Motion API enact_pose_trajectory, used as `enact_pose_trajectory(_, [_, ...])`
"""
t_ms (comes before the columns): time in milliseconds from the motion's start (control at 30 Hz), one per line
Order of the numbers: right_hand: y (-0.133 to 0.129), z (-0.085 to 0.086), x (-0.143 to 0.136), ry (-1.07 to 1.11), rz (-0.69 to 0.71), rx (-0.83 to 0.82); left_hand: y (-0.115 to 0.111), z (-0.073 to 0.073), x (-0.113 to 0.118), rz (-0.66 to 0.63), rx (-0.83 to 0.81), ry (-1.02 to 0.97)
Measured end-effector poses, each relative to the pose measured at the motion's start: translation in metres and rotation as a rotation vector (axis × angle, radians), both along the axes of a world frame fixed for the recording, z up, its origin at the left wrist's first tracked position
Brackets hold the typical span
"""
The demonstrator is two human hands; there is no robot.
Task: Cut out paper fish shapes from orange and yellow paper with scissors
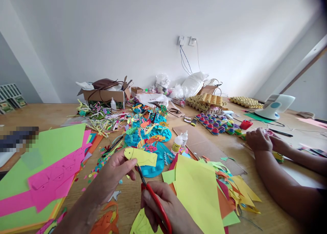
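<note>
Pinched in my left hand (pixel 120 167) is a piece of yellow paper (pixel 145 158) with a fish drawn on it, its head end by my thumb. My right hand (pixel 163 206) grips red-handled scissors (pixel 155 196). Their dark blades meet the lower edge of the yellow piece; how far apart the blades stand is hard to see. Just below lies another yellow sheet with a drawn outline (pixel 141 223). Beyond my hands sit blue painted bases (pixel 153 169) with several colourful paper fish (pixel 155 138) on them.
Coloured sheets (pixel 58 135) lie at left, pink strips (pixel 56 176) on top. Glue bottles (pixel 177 143) stand mid-table beside cardboard (pixel 201 142). A yellow sheet (pixel 196 186) and scraps lie right. Another person's hands (pixel 259 140) work at far right near painted egg cartons (pixel 212 123).
</note>
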State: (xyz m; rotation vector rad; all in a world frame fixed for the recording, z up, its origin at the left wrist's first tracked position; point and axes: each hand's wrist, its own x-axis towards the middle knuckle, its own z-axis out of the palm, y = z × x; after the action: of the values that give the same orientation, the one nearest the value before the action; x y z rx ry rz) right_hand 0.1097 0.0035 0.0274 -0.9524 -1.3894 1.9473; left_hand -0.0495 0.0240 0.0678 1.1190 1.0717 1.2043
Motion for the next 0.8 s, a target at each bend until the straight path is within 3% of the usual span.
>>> enact_pose_trajectory(333, [0.0000, 0.0057, -0.0004, -0.042, 0.000, 0.011, 0.0005, -0.0035, -0.0005, -0.051, -0.046, -0.059])
enact_pose_trajectory(800, [-0.0003, 0.0003, 0.0014, -0.074, 0.000, 0.031, 0.0012, -0.0045, -0.0007, -0.077, -0.055, -0.071])
